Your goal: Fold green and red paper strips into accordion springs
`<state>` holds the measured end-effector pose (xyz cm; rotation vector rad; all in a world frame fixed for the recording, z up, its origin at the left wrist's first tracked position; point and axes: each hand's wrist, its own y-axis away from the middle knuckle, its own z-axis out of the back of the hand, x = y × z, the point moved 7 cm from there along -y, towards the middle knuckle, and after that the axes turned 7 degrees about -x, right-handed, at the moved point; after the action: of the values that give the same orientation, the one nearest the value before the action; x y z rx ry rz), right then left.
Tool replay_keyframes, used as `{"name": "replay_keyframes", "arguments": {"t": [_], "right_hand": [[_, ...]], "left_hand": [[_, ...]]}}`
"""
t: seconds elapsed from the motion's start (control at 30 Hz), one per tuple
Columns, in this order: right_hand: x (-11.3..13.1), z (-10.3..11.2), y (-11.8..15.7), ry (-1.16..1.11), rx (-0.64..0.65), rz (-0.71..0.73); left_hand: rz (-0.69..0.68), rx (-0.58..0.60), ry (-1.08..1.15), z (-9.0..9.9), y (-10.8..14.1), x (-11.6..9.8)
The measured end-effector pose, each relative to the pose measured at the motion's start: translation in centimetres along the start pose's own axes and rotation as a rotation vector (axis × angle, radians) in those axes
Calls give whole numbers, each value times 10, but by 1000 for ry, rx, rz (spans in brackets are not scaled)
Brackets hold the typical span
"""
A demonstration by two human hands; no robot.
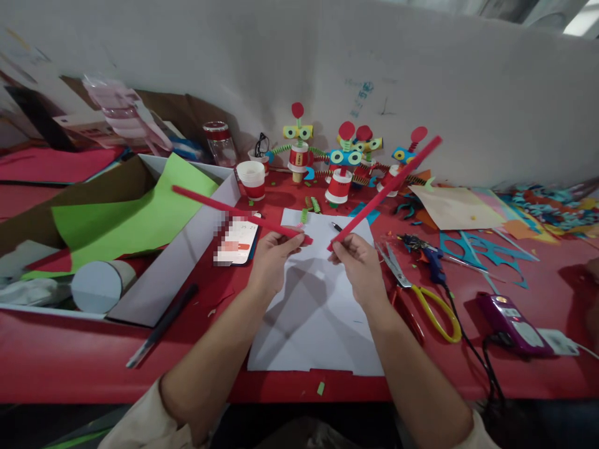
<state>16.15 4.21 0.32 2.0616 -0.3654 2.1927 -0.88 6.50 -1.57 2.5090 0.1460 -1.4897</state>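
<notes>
My left hand [277, 257] pinches the near end of a red paper strip [224, 207], which slants up to the left. Between the thumb and fingers of my right hand [358, 265] is a second red paper strip [388, 190], pointing up to the right. The two held ends are close together but apart. Both hands are above a white sheet [318, 318] on the red table. A black pen [336, 227] and a small green folded paper piece [304, 216] lie near the sheet's far end.
Paper-cup figures [339, 181] stand at the back beside stacked cups [251, 179]. A box [187, 262] with green paper and a phone [238, 240] are on the left. Scissors [421, 293], a glue gun [433, 262], a purple device [515, 324] and cables lie on the right.
</notes>
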Motion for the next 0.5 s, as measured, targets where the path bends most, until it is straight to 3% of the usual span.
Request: {"name": "replay_keyframes", "arguments": {"t": [0.17, 0.3, 0.4, 0.5], "right_hand": [[-1, 23, 19, 697, 167, 189], [-2, 29, 30, 1020, 211, 220], [-3, 25, 30, 1086, 248, 220], [-3, 22, 26, 1018, 251, 261]], "left_hand": [[-341, -274, 115, 22, 2, -32], [-518, -302, 105, 23, 13, -49], [-411, -203, 47, 15, 9, -39], [-140, -101, 88, 6, 2, -15]]}}
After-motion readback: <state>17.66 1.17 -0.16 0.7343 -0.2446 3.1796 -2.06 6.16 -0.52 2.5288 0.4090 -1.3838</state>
